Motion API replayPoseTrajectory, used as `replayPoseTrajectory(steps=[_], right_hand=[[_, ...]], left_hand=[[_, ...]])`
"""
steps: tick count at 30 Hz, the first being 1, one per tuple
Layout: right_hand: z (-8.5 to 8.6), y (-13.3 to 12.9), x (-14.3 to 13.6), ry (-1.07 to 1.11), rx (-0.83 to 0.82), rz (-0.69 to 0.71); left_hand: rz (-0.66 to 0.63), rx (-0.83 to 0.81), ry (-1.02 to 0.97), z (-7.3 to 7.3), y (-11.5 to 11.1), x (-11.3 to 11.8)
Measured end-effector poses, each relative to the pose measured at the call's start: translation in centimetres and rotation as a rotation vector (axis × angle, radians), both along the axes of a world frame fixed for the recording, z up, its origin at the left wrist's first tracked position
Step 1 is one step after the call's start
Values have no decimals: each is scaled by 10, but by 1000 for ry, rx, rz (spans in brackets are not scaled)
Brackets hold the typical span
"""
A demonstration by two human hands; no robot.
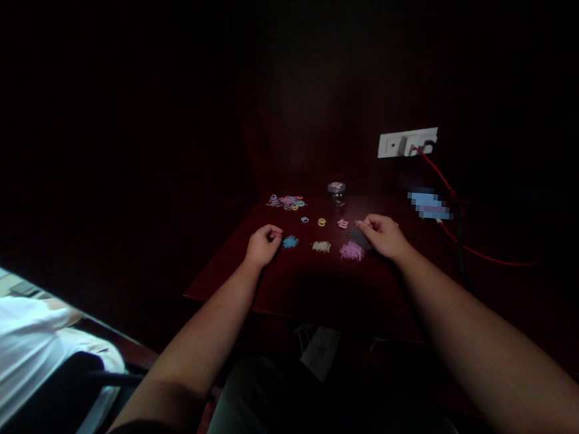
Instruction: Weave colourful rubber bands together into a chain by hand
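Note:
My left hand (pixel 264 245) rests on the dark red table (pixel 284 290) just left of a small blue pile (pixel 290 242), its fingers curled together; what they hold, if anything, is too small to see. Beyond the piles, my right hand (pixel 383 236) pinches at the right end of a row of small bands, its fingertips near the pink bands (pixel 342 224). Yellow bands (pixel 322 222) and light blue bands (pixel 304 219) continue that row leftward. Nearer me are a cream pile (pixel 321 246) and a purple pile (pixel 351 251). A mixed-colour heap (pixel 286 202) lies at the back left.
A round clear container (pixel 336 188) stands at the back. Right of it lies a blurred blue device (pixel 428 204) with a red cable (pixel 487 258) running by a wall socket (pixel 407 143). A person in a white top (pixel 3 348) is at the lower left.

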State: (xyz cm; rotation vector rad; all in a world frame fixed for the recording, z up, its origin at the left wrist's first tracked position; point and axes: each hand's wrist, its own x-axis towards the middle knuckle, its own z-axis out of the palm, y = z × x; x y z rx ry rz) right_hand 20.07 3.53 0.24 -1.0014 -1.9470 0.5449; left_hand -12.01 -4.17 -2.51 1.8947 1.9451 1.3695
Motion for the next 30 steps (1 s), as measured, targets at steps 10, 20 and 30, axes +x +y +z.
replayPoseTrajectory(steps=[10,20,30], right_hand=[[1,-2,-2,-10,-18,4],[-4,2,-3,-43,-72,65],[-5,8,-2,-74,-133,58]], left_hand=[[118,-104,-4,-5,32,-31],[149,-208,296,-4,83,-42],[214,-303,417,3,135,-57]])
